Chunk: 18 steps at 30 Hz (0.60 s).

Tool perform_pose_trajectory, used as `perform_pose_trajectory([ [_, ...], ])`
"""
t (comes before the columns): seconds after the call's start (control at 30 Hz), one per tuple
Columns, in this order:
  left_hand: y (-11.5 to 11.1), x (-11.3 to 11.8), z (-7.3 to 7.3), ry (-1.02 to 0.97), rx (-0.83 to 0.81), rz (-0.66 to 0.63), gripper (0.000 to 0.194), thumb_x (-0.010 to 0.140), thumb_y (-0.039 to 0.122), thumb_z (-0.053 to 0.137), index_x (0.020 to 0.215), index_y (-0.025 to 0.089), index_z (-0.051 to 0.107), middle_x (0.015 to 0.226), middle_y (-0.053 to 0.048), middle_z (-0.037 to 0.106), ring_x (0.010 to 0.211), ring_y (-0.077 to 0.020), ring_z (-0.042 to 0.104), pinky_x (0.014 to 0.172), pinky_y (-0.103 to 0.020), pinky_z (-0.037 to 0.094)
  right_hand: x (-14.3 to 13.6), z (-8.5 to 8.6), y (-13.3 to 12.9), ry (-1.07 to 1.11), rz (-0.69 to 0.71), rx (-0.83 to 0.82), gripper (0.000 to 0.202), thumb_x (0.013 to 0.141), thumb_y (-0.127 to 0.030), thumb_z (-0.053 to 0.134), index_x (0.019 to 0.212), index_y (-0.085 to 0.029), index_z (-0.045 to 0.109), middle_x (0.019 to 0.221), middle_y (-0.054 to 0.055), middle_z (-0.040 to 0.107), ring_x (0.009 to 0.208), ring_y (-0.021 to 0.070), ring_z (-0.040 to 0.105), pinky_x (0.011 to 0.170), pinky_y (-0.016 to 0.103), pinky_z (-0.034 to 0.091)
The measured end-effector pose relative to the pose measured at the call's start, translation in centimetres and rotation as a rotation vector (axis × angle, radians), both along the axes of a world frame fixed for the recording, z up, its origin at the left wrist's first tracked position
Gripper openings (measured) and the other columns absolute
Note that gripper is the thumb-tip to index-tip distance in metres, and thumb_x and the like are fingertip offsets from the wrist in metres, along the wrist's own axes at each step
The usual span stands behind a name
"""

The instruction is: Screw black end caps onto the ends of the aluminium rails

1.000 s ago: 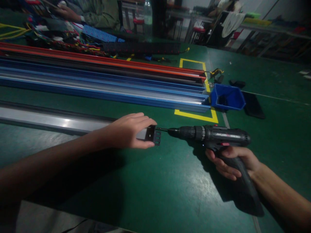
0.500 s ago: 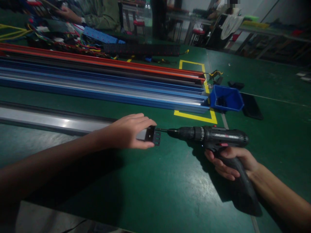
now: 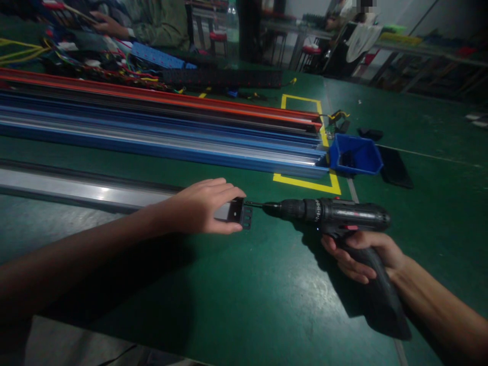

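Note:
A long metal channel (image 3: 102,193) with dark edges lies along the left side of the green tabletop (image 3: 251,295). Across its right end my left hand (image 3: 206,206) is closed, thumb on the near side and fingers on the far side. A black slotted end piece (image 3: 247,217) sticks out at that end, just past my fingertips. My right hand (image 3: 358,254) wraps the handle of a black cordless drill (image 3: 351,212), which points left. The drill's long thin bit (image 3: 256,204) reaches the far part of the end piece; its very tip is hard to make out.
Blue channels (image 3: 229,152) and an orange channel (image 3: 190,99) lie side by side beyond. A blue bin (image 3: 358,152) stands at their right end, beside a flat dark object (image 3: 396,166). Wires and black strips (image 3: 224,78) lie farther back, near a co-worker's hand (image 3: 109,24).
Both my hands, the drill and the channel stay in practically the same place. In the background, the co-worker's hand has shifted slightly.

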<state>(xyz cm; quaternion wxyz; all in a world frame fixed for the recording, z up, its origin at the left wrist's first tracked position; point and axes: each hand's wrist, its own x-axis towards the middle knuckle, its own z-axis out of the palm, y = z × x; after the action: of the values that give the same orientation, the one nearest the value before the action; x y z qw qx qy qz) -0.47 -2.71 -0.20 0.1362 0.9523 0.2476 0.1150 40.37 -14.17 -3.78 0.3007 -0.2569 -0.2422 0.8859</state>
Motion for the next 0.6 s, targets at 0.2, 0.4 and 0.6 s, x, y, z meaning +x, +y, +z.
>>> perform_pose_trajectory([
  [0.2,-0.02,0.01,0.0,-0.005,0.003,-0.009,0.052,0.095,0.053,0.071,0.13,0.016,0.064,0.115,-0.009,0.074,0.101,-0.0234,0.064,0.091,-0.034,0.049,0.02,-0.01,-0.02,-0.01,0.001,0.008,0.029,0.093,-0.023,0.064,0.112,-0.005,0.078,0.078,0.005,0.069,0.039,0.0031,0.048,0.048,0.02,0.057],
  [0.4,-0.01,-0.01,-0.04,-0.013,0.007,-0.013,0.052,0.094,0.053,0.072,0.13,0.016,0.064,0.114,-0.009,0.074,0.1,-0.0235,0.064,0.091,-0.034,0.049,0.08,0.03,0.04,-0.006,0.003,0.004,0.03,0.094,-0.022,0.063,0.114,-0.005,0.078,0.081,0.006,0.071,0.039,0.003,0.048,0.047,0.02,0.055],
  [0.6,-0.03,0.01,-0.07,-0.022,0.017,-0.012,0.053,0.094,0.053,0.072,0.129,0.015,0.064,0.113,-0.009,0.074,0.1,-0.0242,0.065,0.09,-0.035,0.049,0.09,-0.01,0.16,-0.003,-0.002,-0.005,0.03,0.093,-0.021,0.063,0.114,-0.005,0.077,0.082,0.007,0.07,0.038,0.0028,0.048,0.047,0.02,0.055],
])
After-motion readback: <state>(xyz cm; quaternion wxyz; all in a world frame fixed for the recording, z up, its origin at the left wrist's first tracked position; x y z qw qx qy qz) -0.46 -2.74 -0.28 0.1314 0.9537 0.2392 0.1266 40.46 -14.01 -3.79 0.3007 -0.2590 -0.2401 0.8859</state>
